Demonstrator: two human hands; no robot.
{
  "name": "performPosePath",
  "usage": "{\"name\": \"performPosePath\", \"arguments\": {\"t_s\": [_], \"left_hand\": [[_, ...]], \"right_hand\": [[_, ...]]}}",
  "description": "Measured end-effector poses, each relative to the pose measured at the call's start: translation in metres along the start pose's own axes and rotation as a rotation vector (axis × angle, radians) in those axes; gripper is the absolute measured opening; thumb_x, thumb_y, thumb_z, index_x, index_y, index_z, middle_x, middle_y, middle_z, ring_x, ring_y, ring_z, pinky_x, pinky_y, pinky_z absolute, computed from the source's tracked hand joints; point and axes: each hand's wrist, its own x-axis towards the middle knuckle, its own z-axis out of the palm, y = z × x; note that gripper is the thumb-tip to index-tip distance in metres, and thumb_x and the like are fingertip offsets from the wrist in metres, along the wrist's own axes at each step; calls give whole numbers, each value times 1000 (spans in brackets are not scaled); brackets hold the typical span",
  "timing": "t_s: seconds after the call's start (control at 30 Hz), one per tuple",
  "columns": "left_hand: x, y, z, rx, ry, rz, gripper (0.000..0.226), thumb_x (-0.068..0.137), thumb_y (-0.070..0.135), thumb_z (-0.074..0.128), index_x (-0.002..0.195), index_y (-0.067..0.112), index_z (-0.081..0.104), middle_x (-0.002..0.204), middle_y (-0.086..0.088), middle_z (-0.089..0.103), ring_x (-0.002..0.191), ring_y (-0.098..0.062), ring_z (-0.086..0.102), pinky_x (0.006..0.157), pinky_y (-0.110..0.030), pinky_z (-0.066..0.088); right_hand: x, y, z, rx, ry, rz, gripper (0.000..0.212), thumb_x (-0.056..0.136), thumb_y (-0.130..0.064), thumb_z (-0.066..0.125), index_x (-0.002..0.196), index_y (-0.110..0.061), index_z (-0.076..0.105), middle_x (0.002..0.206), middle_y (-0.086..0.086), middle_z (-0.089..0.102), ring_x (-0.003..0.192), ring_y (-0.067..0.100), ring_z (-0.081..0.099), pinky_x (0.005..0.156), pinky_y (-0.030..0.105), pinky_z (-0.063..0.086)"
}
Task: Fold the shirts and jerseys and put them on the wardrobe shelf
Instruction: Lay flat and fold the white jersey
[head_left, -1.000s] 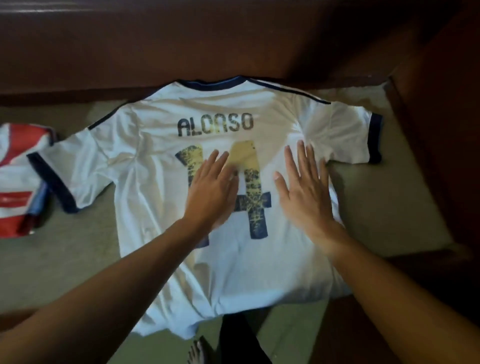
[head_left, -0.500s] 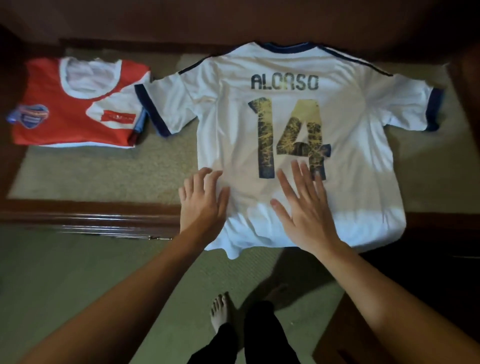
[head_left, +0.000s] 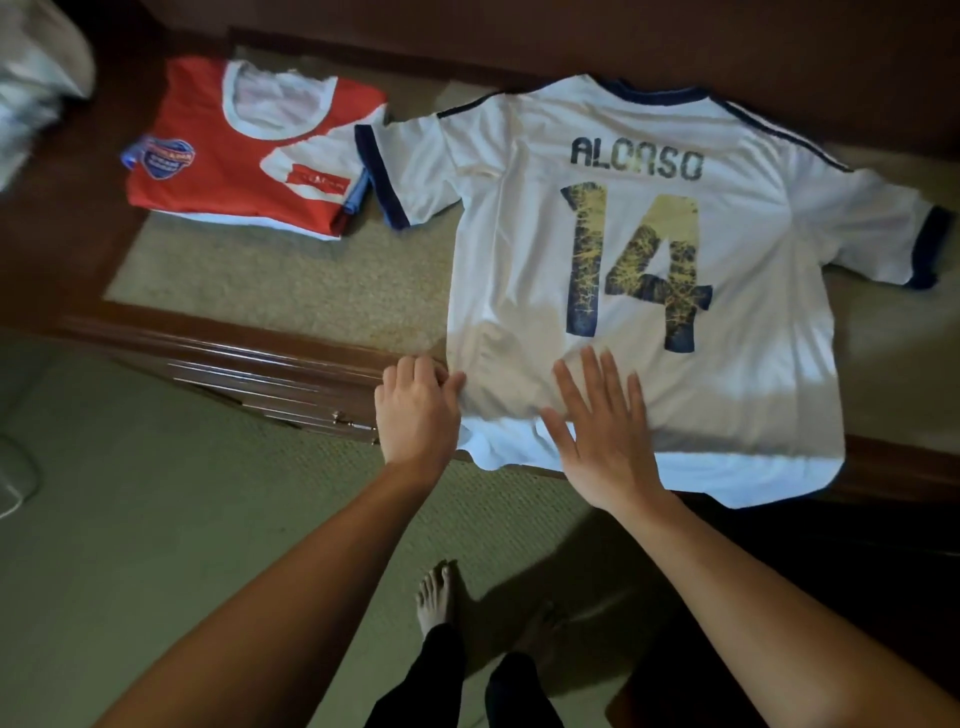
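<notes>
White jersey (head_left: 649, 270) lies unfolded at 1 o'clock; red jersey (head_left: 249, 150) folded at 10. Left hand (head_left: 415, 410) fingers curl at hem, grip unclear; right hand (head_left: 597, 421) flat, fingers spread. Shelving left.

Both arms stretched forward: left hand (head_left: 415, 410) with fingers curled under, right hand (head_left: 602, 436) flat, fingers spread.
</notes>
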Motion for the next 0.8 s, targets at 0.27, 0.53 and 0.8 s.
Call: {"name": "performPosePath", "arguments": {"t_s": [0.27, 0.53, 0.8], "left_hand": [[-5, -14, -17, -178, -26, -150, 15, 99, 23, 56, 96, 10, 62, 96, -5, 67, 88, -31, 61, 69, -41, 43], [-39, -7, -3, -151, -337, -191, 31, 91, 51, 61, 83, 22, 67, 82, -3, 73, 80, -29, 67, 68, -35, 50], [-40, -11, 7, -324, -286, -261, 30, 87, 50, 66, 76, 23, 71, 69, 6, 71, 76, -21, 68, 71, -39, 55]], "right_hand": [[-4, -5, 3, 47, -47, -1, 67, 104, -58, 9, 163, -26, 10, 171, 4, 2, 157, 24, -5, 125, 54, 2], [-5, -10, 3, 98, -17, 13, 68, 105, -58, 15, 163, -23, 14, 171, 5, 2, 157, 25, -6, 125, 56, 2], [-3, -16, -5, 157, 133, -3, 61, 107, -48, 30, 160, -20, 26, 170, 5, 8, 157, 23, 0, 124, 54, 9]]}}
